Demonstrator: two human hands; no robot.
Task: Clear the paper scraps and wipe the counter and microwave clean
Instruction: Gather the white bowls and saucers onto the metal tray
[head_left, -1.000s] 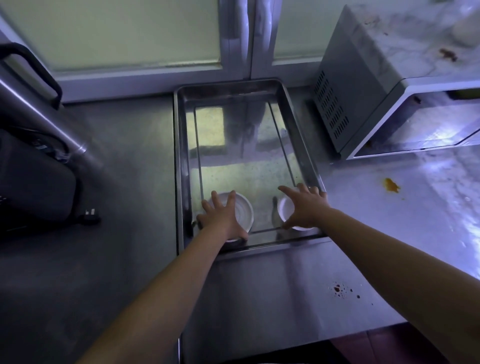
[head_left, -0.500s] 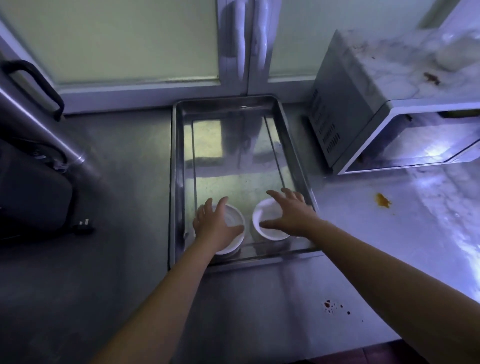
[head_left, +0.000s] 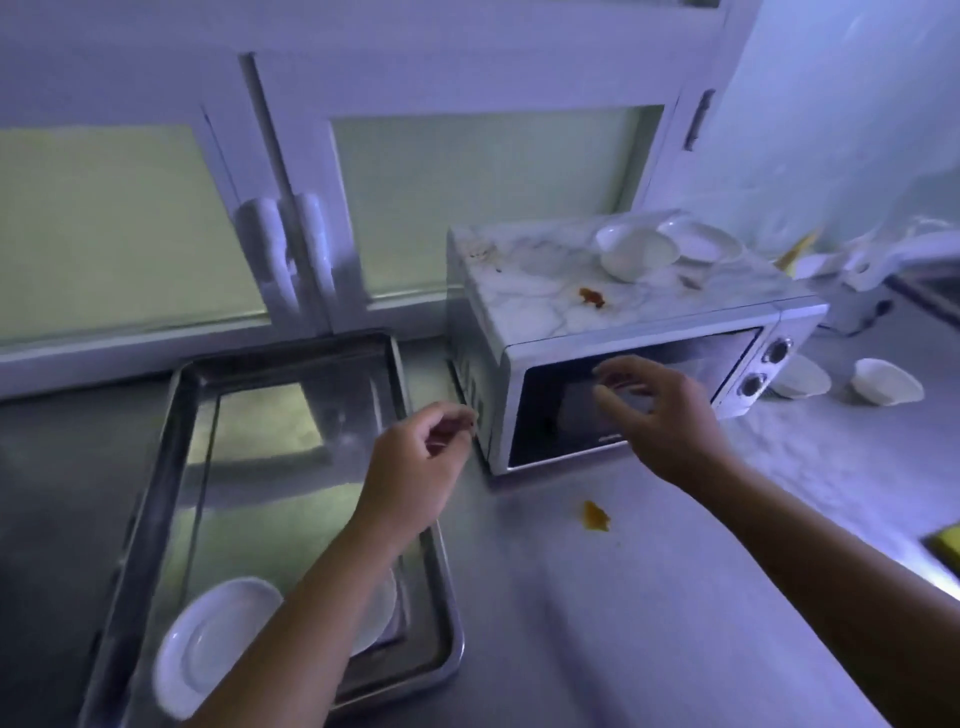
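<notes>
Stained steel counter (head_left: 623, 623) below frosted-glass doors (head_left: 467, 197).
Microwave (head_left: 545, 312) at 1 o'clock, red smear (head_left: 592, 297) on top; orange spill (head_left: 596, 516) near centre; metal tray (head_left: 291, 352) at 8 o'clock. Left hand (head_left: 410, 473), right hand (head_left: 665, 415) loose-fingered, holding nothing.

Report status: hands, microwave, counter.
Left hand and right hand empty, in the air by the microwave. Red stain on its top, orange stain on the counter. Bowls on top, in the way.
</notes>
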